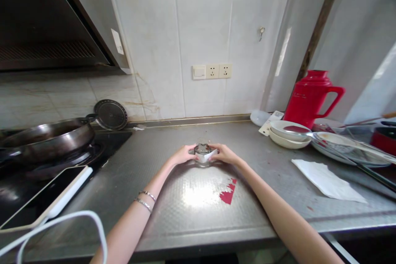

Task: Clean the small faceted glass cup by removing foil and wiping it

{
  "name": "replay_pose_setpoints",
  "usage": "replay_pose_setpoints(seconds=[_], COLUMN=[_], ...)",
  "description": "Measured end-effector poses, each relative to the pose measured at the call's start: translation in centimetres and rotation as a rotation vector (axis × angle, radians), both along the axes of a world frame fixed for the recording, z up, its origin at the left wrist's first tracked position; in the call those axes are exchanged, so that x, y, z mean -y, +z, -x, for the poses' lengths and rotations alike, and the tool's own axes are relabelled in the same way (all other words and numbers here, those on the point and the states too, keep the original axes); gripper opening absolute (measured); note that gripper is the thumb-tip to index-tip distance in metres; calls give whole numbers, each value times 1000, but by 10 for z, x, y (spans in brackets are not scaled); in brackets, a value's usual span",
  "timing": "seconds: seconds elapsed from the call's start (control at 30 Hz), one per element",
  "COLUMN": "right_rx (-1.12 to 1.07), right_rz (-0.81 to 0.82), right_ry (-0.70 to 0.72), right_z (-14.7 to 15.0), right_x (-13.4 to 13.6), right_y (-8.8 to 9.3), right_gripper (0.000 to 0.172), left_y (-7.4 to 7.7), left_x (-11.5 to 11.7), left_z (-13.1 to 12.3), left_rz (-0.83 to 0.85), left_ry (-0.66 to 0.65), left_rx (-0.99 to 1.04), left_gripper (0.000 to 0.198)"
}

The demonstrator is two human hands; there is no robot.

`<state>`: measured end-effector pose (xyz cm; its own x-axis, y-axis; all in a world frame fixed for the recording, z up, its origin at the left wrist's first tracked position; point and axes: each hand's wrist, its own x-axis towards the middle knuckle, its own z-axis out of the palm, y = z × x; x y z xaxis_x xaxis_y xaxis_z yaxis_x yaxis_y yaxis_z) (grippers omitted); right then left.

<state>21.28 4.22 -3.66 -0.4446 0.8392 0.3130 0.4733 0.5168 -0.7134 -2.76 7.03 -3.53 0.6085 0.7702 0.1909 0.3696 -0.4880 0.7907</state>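
A small shiny silver object point(203, 153) with a scalloped, flower-like dark top sits at the middle of the steel counter point(173, 214). I cannot make out its exact kind. My left hand point(183, 155) grips its left side, fingers behind and thumb in front. From the right, my right hand point(226, 154) holds it in the same way. Just in front of it, a torn red scrap point(228, 194) lies flat on the metal.
At left, a frying pan point(58, 136) sits on the stove, with a phone point(43, 198) and white cable point(77, 214) nearer me. To the right stand a red thermos point(309, 97), stacked bowls point(287, 142) and plates point(328, 154). A white napkin point(328, 179) lies before them.
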Motion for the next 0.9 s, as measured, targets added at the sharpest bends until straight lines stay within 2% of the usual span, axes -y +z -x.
replay_pose_setpoints(seconds=[0.23, 0.9], right_rx=[1, -1], right_rz=[-2, 23], right_ry=[27, 0], right_z=[0, 2], right_x=[-2, 1], right_y=[-4, -4], right_gripper=[56, 54], left_y=[-1, 0], left_x=[2, 6], left_z=[0, 1], left_rz=[26, 51], left_ry=[5, -49], left_rx=[-17, -20], left_gripper=[68, 56])
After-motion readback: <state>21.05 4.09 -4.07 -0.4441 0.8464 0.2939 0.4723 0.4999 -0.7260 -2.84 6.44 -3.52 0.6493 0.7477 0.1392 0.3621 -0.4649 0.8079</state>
